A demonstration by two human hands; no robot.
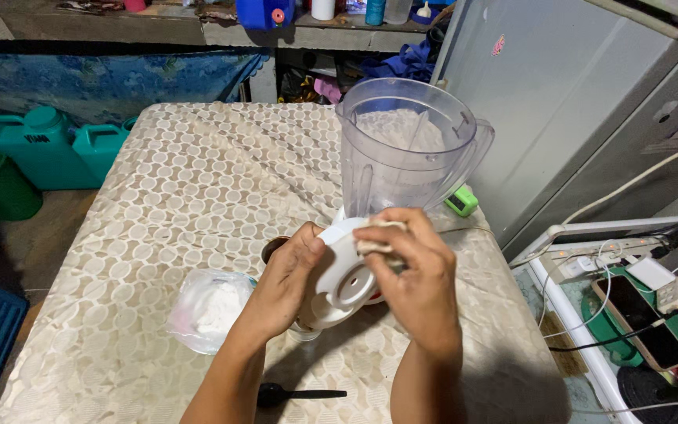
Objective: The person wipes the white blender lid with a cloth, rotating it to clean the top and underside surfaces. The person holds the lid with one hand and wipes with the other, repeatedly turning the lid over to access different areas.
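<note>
While my left hand (288, 271) curls around the left rim of the white round blender lid (343, 275), thumb over its top edge and fingers hidden behind it, the lid stands tilted at the centre of the frame between my two hands. My right hand (413, 275) closes its fingers on a small pale cloth (378, 235), pressing it against the lid's upper right edge. Just above stands the clear blender jug (406, 153) on the patterned tablecloth (190, 188). Lower left of my left wrist lies a plastic bag of white powder (209, 310); a black spoon (300, 394) lies at the bottom, between my forearms.
</note>
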